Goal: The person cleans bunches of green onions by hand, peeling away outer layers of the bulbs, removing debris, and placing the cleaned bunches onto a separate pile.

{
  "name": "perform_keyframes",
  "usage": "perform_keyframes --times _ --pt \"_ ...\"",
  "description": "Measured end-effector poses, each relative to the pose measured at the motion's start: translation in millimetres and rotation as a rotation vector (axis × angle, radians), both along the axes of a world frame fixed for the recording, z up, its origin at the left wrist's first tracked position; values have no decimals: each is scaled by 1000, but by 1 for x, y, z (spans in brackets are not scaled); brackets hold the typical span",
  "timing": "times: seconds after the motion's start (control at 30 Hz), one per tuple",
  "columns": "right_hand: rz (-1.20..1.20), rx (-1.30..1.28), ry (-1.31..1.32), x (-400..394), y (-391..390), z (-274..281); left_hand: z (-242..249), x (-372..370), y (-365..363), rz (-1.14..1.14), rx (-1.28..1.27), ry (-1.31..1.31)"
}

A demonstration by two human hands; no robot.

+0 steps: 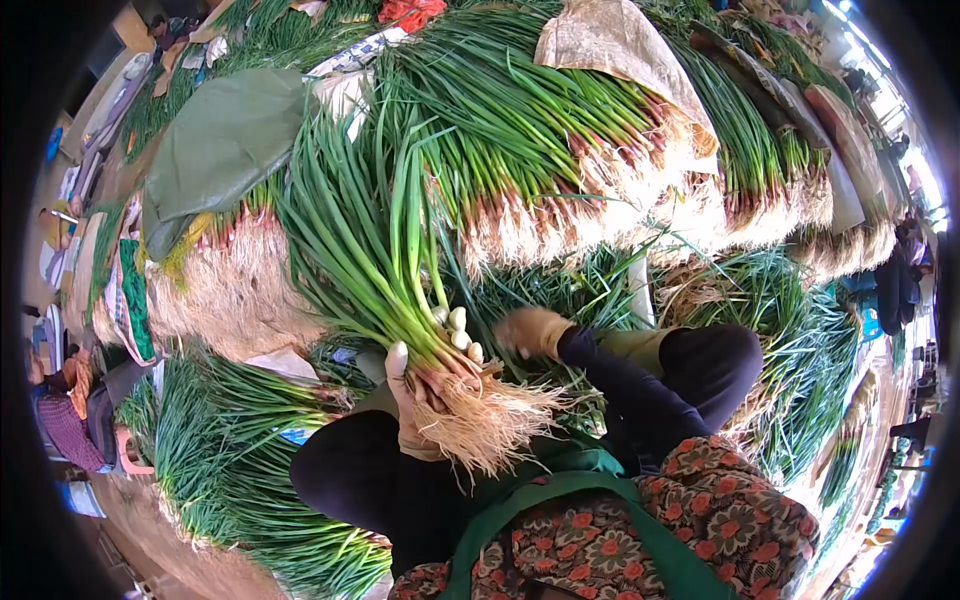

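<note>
My left hand (404, 405), in a pale glove with white fingertips, is wrapped round a bunch of green onions (405, 295) just above the roots. Their long green leaves fan up and to the left, while the tangled pale roots (490, 415) hang toward my lap. To the right of the bunch is my gloved right hand (533, 332), smeared by motion, over loose green leaves (555, 285). Its fingers are too blurred to make out.
Large stacks of green onions (500, 120) rise ahead, roots facing me, partly under a beige sack (625, 50) and a green cover (220, 140). More green onions (230, 450) lie at left and loose leaves (800, 370) at right. Another person (75, 400) is at far left.
</note>
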State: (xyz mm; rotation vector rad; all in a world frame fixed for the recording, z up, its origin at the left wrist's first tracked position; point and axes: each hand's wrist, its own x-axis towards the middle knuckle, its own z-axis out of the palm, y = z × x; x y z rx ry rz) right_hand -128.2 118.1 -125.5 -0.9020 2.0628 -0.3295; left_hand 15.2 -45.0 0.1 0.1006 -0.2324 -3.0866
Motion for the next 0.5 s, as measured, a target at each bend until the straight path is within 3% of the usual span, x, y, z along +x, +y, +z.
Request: perform_keyframes --times 0.03,0.07,0.13,0.17,0.27,0.3,0.33,0.4,0.47,0.5 --pt "192 -66 625 -11 -6 -7 12 0 3 -10 75 -50" --pt "61 -181 931 -31 -16 -9 13 0 4 -36 91 -53" --pt "-192 -244 647 -63 -45 49 15 -1 4 -93 115 -56" --pt "-632 -211 246 -90 -62 14 7 -6 4 -90 88 -16" --pt "-422 -135 493 -96 -90 26 6 1 -5 -200 44 -107" --pt "-402 -125 558 -98 -93 26 0 2 -8 -209 73 -26" --pt "-226 -37 604 -87 -86 72 -2 2 -10 -187 26 -37" --pt "-157 -30 655 -68 -67 106 -6 1 -9 -146 -60 -63" --pt "-277 -171 738 -31 -40 96 17 -6 4 -50 -137 -253" --pt "-290 -230 821 -11 -26 86 -11 -4 -6 -108 -186 -184"
